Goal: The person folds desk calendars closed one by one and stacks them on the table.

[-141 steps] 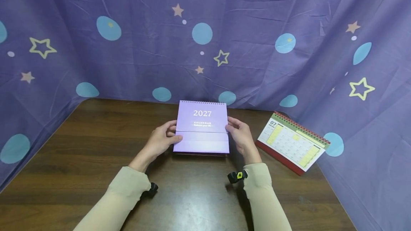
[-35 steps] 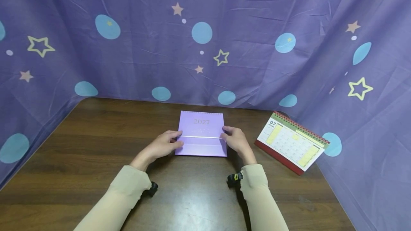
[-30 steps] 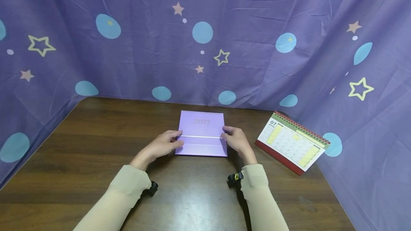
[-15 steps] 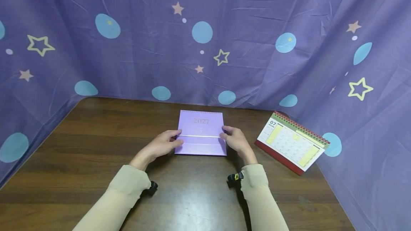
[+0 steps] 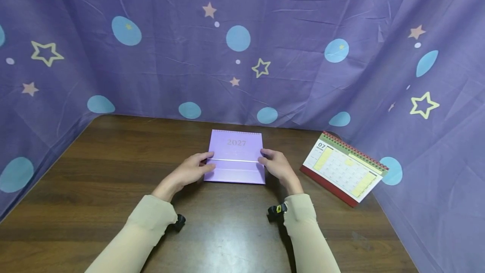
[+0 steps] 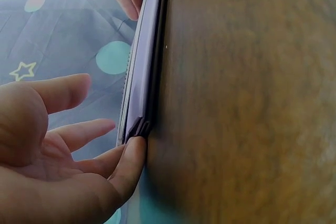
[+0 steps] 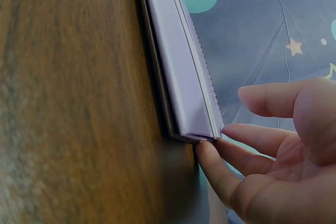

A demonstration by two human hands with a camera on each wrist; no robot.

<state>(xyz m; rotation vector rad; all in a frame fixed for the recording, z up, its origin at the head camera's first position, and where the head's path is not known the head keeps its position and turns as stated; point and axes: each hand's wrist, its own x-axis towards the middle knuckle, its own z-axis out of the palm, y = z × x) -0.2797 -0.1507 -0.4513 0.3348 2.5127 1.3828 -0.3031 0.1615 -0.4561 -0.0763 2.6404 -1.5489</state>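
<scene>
The left wrist view crops the purple calendar (image 6: 140,80) above, and the white calendar's dates (image 5: 342,172) are illegible.

Brown wood-grain desk (image 5: 94,188). Purple calendar (image 5: 236,150) marked 2027 lies mid-width, nearer the far edge, spiral side away. Left hand (image 5: 185,171) touches its left side, right hand (image 5: 281,167) its right. Second calendar (image 5: 342,169), page 07, red base, sits angled by the desk's right edge. Pale sleeves (image 5: 129,239). Purple cloth (image 5: 163,70), stars and blue dots, behind far edge.

Wooden table (image 5: 113,159) bears purple calendar (image 5: 235,155); white calendar (image 5: 342,169).
</scene>
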